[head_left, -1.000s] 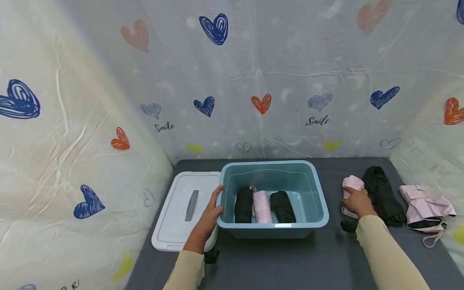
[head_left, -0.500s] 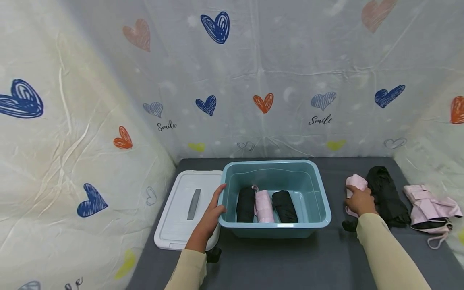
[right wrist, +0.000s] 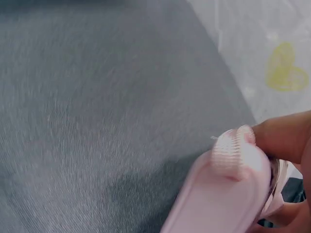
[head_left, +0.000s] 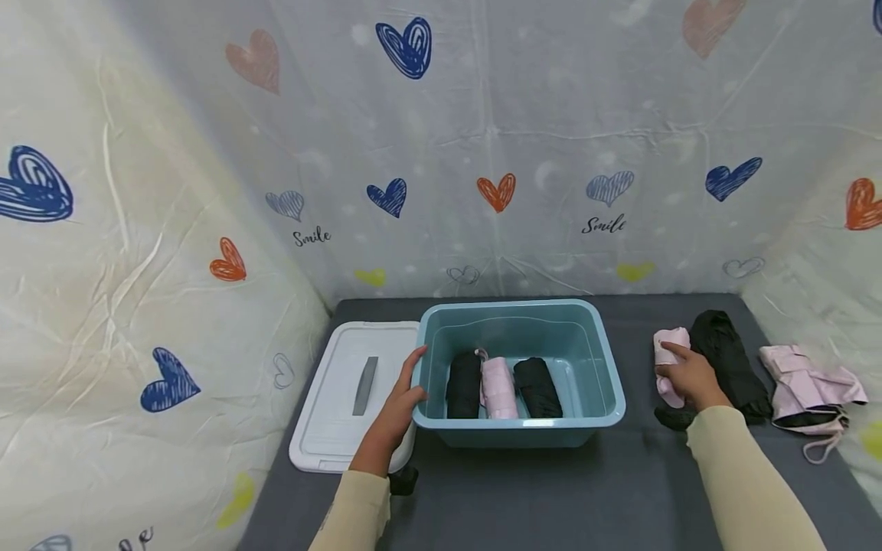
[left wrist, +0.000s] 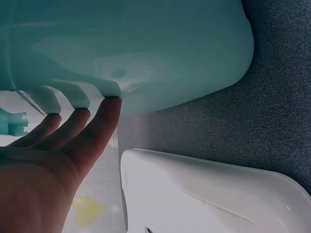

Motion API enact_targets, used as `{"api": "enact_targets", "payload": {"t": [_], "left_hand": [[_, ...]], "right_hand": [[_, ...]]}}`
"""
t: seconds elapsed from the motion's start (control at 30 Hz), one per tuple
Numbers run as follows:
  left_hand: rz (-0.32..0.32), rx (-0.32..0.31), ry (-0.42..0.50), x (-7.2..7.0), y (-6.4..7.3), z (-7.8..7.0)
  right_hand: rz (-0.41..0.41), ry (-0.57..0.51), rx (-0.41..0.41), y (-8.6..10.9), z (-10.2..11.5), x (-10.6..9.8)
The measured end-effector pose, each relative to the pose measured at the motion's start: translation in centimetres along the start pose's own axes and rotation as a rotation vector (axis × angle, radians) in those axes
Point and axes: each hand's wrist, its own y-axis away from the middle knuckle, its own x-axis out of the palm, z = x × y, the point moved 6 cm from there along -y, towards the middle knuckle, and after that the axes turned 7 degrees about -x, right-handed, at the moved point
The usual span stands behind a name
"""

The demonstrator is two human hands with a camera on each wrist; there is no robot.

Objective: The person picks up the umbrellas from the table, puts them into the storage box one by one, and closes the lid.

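My left hand point(head_left: 391, 409) rests against the left side of a teal plastic tub point(head_left: 520, 436). In the left wrist view its straight fingers point(left wrist: 108, 114) touch the tub's outer wall. Inside the tub lie a black rolled bundle point(head_left: 464, 386), a pink rolled bundle point(head_left: 499, 390) and another black one point(head_left: 538, 389). To the right of the tub, my right hand point(head_left: 694, 380) holds a pink folded umbrella point(head_left: 670, 348) between thumb and fingers. The right wrist view shows the umbrella's smooth handle end point(right wrist: 214, 199) with a ribbed strap point(right wrist: 231, 153); its far part is hidden by the hand.
A white lid point(head_left: 331, 428) with a grey handle point(head_left: 365, 386) lies left of the tub. Beside my right hand is a long black bundle point(head_left: 729, 363), and further right a loosely folded pink umbrella point(head_left: 809, 383) with a cord. Heart-print curtain point(head_left: 441, 153) surrounds the dark tabletop point(head_left: 524, 497).
My right hand has turned and shifted slightly on the pink umbrella, its fingers now further across it. The left hand stays at the tub. The head view sways a little.
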Motion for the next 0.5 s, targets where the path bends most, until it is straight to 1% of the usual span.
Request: {"api": "enact_targets", "payload": {"t": [0.13, 0.2, 0.3, 0.5], "left_hand": [[0.024, -0.004, -0.012, 0.2, 1.1, -1.4], [0.029, -0.005, -0.021, 0.2, 1.4, -1.8], [0.028, -0.010, -0.020, 0.2, 1.3, -1.6], [0.005, 0.005, 0.001, 0.0, -0.3, 0.3]], "right_hand": [[0.023, -0.106, 0.016, 0.7, 0.3, 0.5], [0.026, -0.139, 0.011, 1.0, 0.7, 0.7], [0.013, -0.170, -0.026, 1.5, 1.9, 0.8], [-0.022, -0.227, -0.126, 2.4, 5.3, 0.3]]}}
